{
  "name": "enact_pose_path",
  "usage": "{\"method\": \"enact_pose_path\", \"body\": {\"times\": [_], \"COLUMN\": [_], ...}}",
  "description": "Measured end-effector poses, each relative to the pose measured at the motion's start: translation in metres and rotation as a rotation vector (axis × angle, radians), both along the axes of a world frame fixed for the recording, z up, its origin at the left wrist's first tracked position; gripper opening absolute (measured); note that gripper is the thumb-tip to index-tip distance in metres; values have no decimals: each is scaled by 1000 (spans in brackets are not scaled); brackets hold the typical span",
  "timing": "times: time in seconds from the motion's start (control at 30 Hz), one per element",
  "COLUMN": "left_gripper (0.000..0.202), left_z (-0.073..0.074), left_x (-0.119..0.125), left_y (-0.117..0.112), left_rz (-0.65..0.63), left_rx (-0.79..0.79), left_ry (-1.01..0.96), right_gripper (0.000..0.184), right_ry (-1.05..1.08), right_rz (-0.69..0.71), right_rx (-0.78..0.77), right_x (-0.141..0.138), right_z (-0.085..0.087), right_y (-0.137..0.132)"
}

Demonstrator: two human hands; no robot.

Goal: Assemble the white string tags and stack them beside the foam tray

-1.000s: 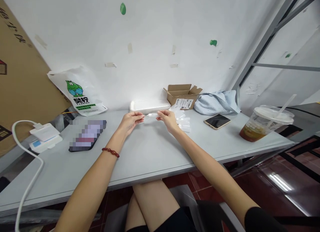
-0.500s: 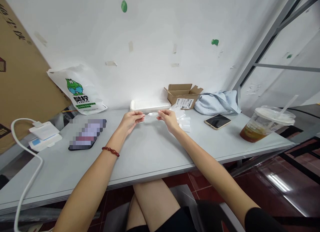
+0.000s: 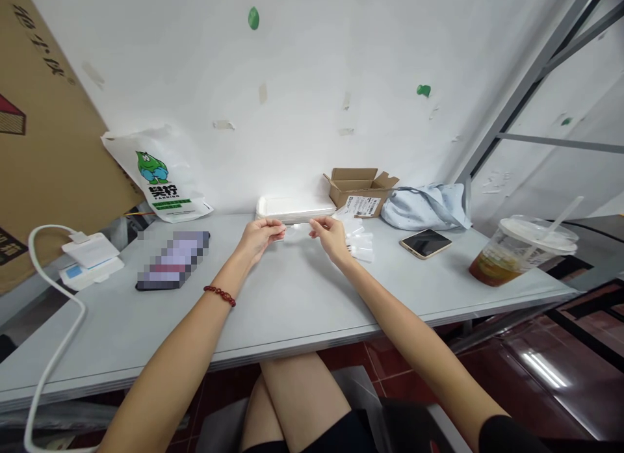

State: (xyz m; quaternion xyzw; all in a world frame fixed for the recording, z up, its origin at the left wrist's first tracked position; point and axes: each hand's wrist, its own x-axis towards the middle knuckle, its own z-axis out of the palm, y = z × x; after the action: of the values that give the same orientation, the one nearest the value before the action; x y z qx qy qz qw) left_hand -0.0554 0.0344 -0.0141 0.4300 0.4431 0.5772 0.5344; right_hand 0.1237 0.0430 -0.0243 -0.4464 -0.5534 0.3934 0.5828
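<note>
My left hand (image 3: 260,235) and my right hand (image 3: 329,235) are stretched out over the grey table (image 3: 292,297), fingers pinched. Between them they hold a small clear plastic bag (image 3: 296,231), each hand gripping one end just above the tabletop. A red bead bracelet (image 3: 220,295) is on my left wrist. Several more small clear bags (image 3: 359,242) lie on the table just right of my right hand. A white tray (image 3: 294,208) sits right behind my hands against the wall.
An open cardboard box (image 3: 361,186) and a light blue cloth (image 3: 424,206) stand at the back right. A phone (image 3: 426,243) and an iced drink cup with a straw (image 3: 524,250) are to the right. Left are a dark blurred phone (image 3: 173,268), a white charger with cable (image 3: 90,258), a printed plastic bag (image 3: 158,180) and a large cardboard sheet (image 3: 43,134).
My hands stay pinched on the small clear bag at the same spot. The view has shifted slightly.
</note>
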Motion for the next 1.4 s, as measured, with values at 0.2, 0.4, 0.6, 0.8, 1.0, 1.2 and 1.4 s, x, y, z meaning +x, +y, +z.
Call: {"method": "enact_pose_path", "body": {"times": [0.2, 0.4, 0.6, 0.8, 1.0, 1.2, 1.4], "left_gripper": [20, 17, 16, 18, 24, 27, 21], "left_z": [0, -1, 7, 10, 11, 6, -1], "left_x": [9, 9, 9, 8, 0, 1, 10], "left_y": [-4, -5, -7, -9, -8, -6, -6], "left_rz": [90, 53, 41, 52, -22, -44, -1], "left_rx": [-12, -14, -33, -7, -62, -9, 22], "left_ry": [-8, -4, -13, 12, 150, 293, 392], "right_gripper": [22, 23, 33, 46, 44, 37, 27], "right_ry": [-119, -130, -85, -56, 1, -178, -316], "right_rz": [-58, -33, -37, 135, 163, 93, 19], "right_rx": [44, 54, 52, -102, -102, -31, -8], "right_x": [-4, -4, -7, -6, -5, -6, -9], "right_z": [1, 0, -1, -2, -2, -10, -19], "right_y": [-8, -8, -7, -2, -1, 0, -4]}}
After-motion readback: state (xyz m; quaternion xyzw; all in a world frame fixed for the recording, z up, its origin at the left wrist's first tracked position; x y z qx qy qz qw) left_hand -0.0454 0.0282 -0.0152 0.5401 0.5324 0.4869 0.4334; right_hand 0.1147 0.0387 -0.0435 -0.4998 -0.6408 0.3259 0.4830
